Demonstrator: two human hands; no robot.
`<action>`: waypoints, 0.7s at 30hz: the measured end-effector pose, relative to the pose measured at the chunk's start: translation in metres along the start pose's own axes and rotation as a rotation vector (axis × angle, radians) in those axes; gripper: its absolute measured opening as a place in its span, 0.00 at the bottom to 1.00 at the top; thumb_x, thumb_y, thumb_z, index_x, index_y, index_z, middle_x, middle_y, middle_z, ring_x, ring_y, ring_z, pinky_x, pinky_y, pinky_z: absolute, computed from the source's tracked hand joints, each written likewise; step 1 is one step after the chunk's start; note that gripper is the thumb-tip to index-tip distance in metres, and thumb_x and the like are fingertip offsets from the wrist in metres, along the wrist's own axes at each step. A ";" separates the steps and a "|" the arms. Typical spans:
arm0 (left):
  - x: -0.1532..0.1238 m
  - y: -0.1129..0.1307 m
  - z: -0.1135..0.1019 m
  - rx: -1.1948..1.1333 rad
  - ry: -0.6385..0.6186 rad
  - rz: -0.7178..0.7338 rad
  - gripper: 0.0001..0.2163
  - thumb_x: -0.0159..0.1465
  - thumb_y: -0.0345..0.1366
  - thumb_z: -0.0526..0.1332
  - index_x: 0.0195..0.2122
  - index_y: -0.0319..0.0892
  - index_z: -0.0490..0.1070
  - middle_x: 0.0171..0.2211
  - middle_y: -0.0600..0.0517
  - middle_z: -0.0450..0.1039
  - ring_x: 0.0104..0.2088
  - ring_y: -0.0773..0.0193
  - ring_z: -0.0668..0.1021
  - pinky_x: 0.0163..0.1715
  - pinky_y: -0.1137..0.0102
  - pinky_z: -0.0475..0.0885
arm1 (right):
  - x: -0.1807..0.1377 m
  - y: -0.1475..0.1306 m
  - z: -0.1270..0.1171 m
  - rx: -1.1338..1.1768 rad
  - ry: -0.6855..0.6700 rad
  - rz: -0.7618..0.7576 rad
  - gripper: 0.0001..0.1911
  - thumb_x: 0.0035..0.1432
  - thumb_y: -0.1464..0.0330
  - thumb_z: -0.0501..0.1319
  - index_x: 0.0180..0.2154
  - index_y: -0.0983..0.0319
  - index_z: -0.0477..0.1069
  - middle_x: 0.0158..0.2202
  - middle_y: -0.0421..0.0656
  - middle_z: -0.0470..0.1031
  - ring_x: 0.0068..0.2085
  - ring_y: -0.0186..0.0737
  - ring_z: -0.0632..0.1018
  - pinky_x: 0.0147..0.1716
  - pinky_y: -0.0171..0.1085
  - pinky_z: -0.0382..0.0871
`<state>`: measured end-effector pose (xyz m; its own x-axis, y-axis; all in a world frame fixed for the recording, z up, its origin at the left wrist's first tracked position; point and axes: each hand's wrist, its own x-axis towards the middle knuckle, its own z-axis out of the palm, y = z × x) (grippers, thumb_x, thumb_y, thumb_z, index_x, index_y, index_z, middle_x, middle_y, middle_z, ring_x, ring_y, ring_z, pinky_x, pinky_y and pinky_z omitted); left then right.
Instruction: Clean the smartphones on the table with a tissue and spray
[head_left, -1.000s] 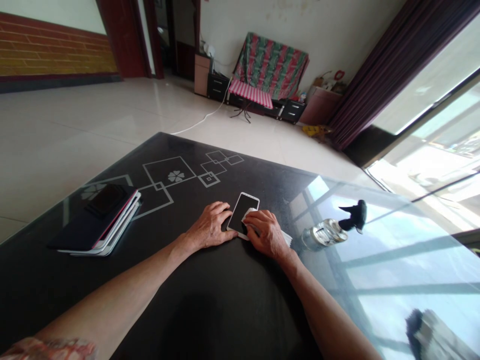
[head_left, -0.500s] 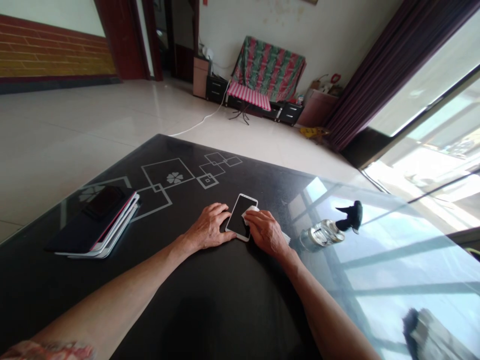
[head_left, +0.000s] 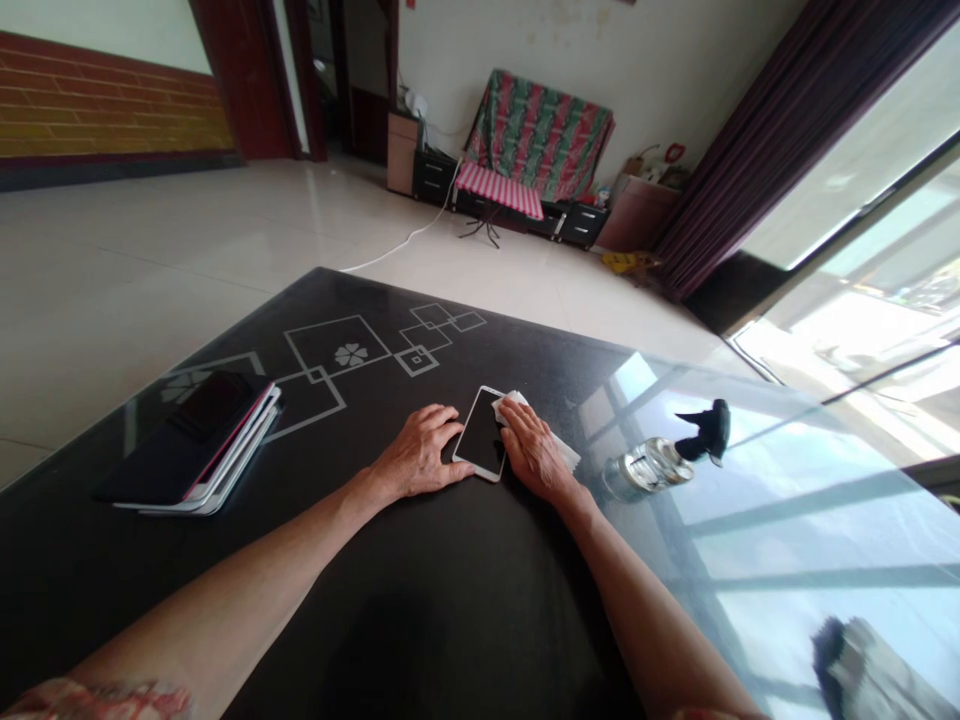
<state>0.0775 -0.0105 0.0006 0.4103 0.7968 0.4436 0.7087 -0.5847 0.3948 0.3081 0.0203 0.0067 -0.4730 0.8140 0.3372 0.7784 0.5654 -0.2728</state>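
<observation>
Since the picture from a moment ago, the right hand (head_left: 534,452) has slid up along the right side of the phone (head_left: 482,433). The white cloth (head_left: 517,402) now pokes out past the fingertips, near the top corner of the phone. Before, it sat lower on the dark screen. The left hand (head_left: 417,455) has not moved.

On the far left of the black counter (head_left: 420,590), a stack of flat cases (head_left: 196,437) lies well apart from the hands.

The left hand lies flat with the palm down. Its fingers are a little spread, and they touch the left edge of the phone. It holds nothing; it just presses down beside the phone. The left arm comes in long from the bottom left.

The phone lies face up on the counter, between the two hands.

The right hand also lies flat, palm down, fingers straight and close together. It presses the cloth onto the counter at the right edge of the phone.

Further right, a small glass jar (head_left: 646,465) lies near the right hand, not touching it.
</observation>
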 end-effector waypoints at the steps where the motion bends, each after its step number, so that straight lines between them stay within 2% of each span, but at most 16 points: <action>1: 0.000 0.000 0.000 -0.001 0.000 -0.004 0.24 0.54 0.49 0.67 0.47 0.38 0.75 0.54 0.40 0.69 0.56 0.44 0.69 0.56 0.51 0.66 | 0.000 0.000 0.000 -0.009 -0.001 0.006 0.22 0.67 0.66 0.47 0.59 0.63 0.64 0.62 0.49 0.63 0.64 0.49 0.61 0.59 0.51 0.59; 8: -0.001 -0.002 0.001 -0.005 0.007 0.000 0.24 0.54 0.49 0.67 0.47 0.37 0.75 0.53 0.40 0.69 0.56 0.44 0.69 0.56 0.52 0.66 | -0.007 -0.023 -0.009 0.009 -0.033 -0.095 0.19 0.67 0.68 0.48 0.55 0.61 0.68 0.59 0.46 0.67 0.61 0.47 0.65 0.58 0.48 0.60; 15: -0.001 -0.003 0.004 0.003 0.016 -0.001 0.23 0.55 0.49 0.66 0.46 0.38 0.75 0.53 0.40 0.70 0.55 0.45 0.70 0.56 0.53 0.67 | -0.012 -0.044 -0.013 0.109 -0.135 -0.251 0.19 0.68 0.68 0.47 0.56 0.62 0.67 0.60 0.45 0.67 0.62 0.41 0.64 0.60 0.44 0.58; 18: -0.001 -0.004 0.005 0.001 0.012 -0.003 0.24 0.54 0.49 0.67 0.46 0.38 0.75 0.53 0.40 0.70 0.55 0.45 0.70 0.56 0.52 0.66 | -0.009 -0.038 -0.010 0.104 -0.133 -0.234 0.20 0.68 0.68 0.46 0.57 0.60 0.66 0.61 0.44 0.65 0.63 0.41 0.63 0.61 0.44 0.57; 21: 0.000 -0.005 0.005 0.008 0.002 -0.004 0.25 0.54 0.49 0.67 0.47 0.37 0.74 0.54 0.40 0.70 0.56 0.45 0.69 0.56 0.52 0.66 | -0.005 -0.027 -0.005 0.044 -0.095 -0.129 0.21 0.68 0.67 0.45 0.58 0.62 0.65 0.62 0.45 0.63 0.64 0.44 0.62 0.61 0.47 0.56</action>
<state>0.0769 -0.0071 -0.0050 0.4063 0.7985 0.4442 0.7145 -0.5807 0.3904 0.2913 0.0006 0.0170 -0.6064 0.7421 0.2856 0.6909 0.6695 -0.2727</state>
